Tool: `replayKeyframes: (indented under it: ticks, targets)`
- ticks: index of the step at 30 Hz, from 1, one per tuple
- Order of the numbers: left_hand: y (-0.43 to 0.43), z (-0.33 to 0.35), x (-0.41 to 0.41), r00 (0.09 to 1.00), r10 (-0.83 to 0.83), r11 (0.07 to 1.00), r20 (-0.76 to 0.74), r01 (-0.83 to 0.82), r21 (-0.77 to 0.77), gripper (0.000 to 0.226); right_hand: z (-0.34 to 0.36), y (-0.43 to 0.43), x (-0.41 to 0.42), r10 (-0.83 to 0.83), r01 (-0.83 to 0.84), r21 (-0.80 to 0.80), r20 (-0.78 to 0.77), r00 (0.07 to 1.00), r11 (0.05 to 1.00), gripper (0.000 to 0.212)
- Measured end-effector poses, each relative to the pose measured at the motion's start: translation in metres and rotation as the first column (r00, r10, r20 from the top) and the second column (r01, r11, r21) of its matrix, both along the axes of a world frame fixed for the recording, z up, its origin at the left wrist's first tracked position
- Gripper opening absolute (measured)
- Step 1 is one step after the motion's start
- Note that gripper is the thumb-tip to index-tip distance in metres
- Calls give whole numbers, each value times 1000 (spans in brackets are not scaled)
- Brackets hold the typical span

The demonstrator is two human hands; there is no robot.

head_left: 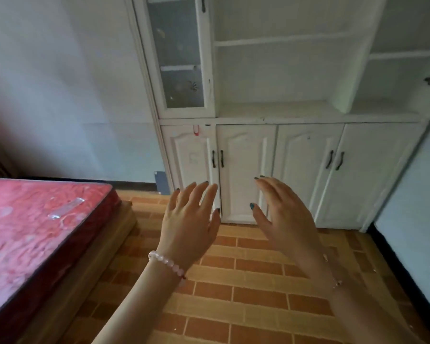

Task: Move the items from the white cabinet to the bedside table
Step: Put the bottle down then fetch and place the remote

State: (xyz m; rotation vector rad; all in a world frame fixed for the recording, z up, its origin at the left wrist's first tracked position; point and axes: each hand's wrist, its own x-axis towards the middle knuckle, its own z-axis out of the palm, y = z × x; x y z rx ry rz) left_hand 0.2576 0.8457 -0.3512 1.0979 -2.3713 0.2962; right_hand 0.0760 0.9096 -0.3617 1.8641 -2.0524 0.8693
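The left hand [189, 227] and right hand [283, 219] hover with fingers spread, holding nothing, before the white cabinet [308, 115]. No items show on the open shelves above the hands, so they are probably behind the closed doors [243, 170] beyond the fingertips, and their weight and fragility cannot be judged. The dark handles [221, 158] just above the left fingertips look rigid and are the likely place to grip.

Pale blue-grey walls [60, 83] meet a brick-patterned orange floor [246, 281], with a red mattress [35, 232] at left.
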Motion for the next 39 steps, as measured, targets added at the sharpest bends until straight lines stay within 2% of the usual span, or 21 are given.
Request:
replayKeyframes:
  ticks: [4,10,16,22,30,39]
  targets:
    - [-41,-2,-53,994,-108,994,9,108,19,51,5,-18,-43,-120,120,0,-33,992,993,49]
    - [-105,15,-125,969,-245,969,-24,245,-34,50,23,-58,-110,-279,278,-18,-90,956,960,51]
    - [-164,20,-199,929,-368,927,-30,364,-88,43,26,-80,-172,-454,452,-45,-115,883,891,50]
    - [-177,12,-286,863,-504,860,29,505,-77,46,18,-77,-233,-581,579,-52,-112,806,814,50]
    - [-188,5,-411,819,-572,817,54,574,-58,51,5,-86,-349,-635,637,21,-57,770,770,61]
    - [-209,35,-572,830,-557,824,31,557,-102,49,31,-116,-509,-594,592,-53,-39,804,804,61]
